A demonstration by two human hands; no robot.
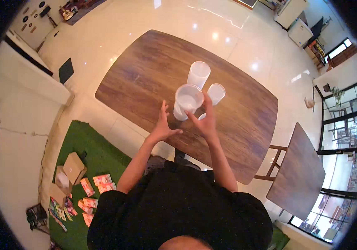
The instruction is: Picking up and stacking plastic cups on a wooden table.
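My right hand (205, 123) grips a translucent white plastic container (189, 98) by its side, thumb and fingers around it, its round mouth facing up. My left hand (161, 127) is open beside it, fingers spread and thumb apart, touching nothing. Just beyond the held container, a tall translucent container (198, 75) stands on the wooden table (145, 66). To its right is a shorter white one (216, 95). Another white container (180, 113) is partly hidden behind the held one. A small white rim (202, 116) shows by my right hand, mostly covered.
A second wooden table (297, 175) stands to the right. On the left, a green mat (78, 137) bears an opened cardboard box (74, 168) and several orange-and-white packets (87, 187). A white wall (16, 91) runs along the left; glass windows (341, 179) are at the right.
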